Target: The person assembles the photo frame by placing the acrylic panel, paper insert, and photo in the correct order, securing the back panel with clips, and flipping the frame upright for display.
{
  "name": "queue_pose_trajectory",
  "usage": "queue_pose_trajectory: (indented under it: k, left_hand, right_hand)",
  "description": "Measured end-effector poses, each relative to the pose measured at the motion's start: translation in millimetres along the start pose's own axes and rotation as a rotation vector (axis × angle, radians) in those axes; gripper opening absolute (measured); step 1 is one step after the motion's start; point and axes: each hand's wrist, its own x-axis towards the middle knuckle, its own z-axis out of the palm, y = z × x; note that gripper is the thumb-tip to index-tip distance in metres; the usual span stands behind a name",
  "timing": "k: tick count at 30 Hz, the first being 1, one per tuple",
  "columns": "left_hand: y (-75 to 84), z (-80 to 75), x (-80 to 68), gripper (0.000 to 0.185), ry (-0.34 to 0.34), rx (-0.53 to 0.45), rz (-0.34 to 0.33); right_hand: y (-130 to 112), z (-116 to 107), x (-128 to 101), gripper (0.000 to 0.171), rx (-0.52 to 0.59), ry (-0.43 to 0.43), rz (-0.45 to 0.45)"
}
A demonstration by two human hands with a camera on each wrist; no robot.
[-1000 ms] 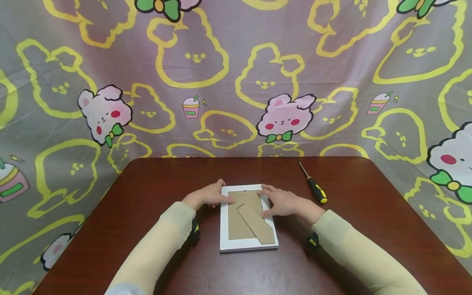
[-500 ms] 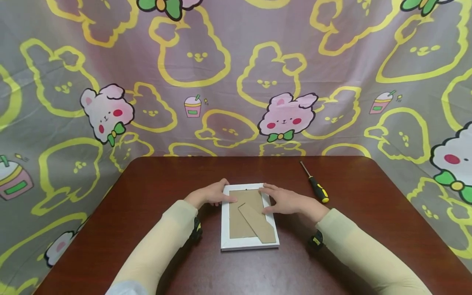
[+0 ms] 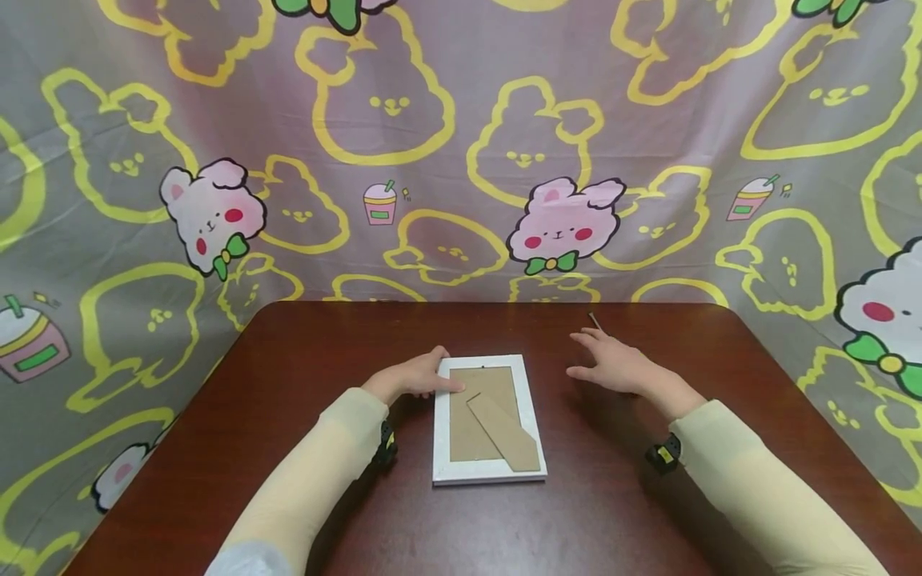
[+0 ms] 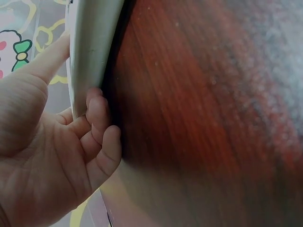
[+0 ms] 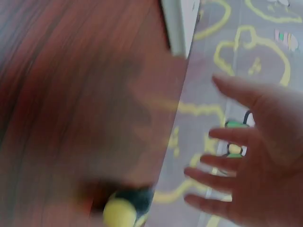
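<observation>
A white picture frame (image 3: pixel 484 475) lies face down on the table, its brown backing board (image 3: pixel 468 432) and slanted easel leg (image 3: pixel 504 432) showing. My left hand (image 3: pixel 414 376) grips the frame's upper left edge, thumb on top; in the left wrist view the other fingers (image 4: pixel 98 113) curl against its side. To the right of the frame, my right hand (image 3: pixel 615 364) is in the air with fingers spread, holding nothing. Beyond it the shaft of a screwdriver (image 3: pixel 594 320) sticks out, the handle hidden by the hand. The black and yellow handle (image 5: pixel 135 201) appears blurred in the right wrist view.
The dark red-brown wooden table (image 3: pixel 324 352) has rounded back corners. A grey curtain (image 3: pixel 461 240) with yellow outlines and rabbit prints hangs behind it and along both sides.
My right hand has let go of the frame's right edge and moved right, over towards the screwdriver. My left hand stays on the frame, which lies in the same place.
</observation>
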Motion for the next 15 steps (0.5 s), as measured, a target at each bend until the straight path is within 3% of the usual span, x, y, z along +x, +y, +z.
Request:
queue_pose_trajectory:
  k: [5, 15]
  left_hand:
    - [-0.7, -0.9, 0.4, 0.067, 0.008, -0.008, 0.001]
    - [-1.9, 1.3, -0.1, 0.063, 0.008, 0.002, 0.005]
  right_hand:
    - [22, -10, -10, 0.072, -0.125, 0.068, 0.143]
    - [39, -1, -23, 0.081, -0.138, -0.078, 0.325]
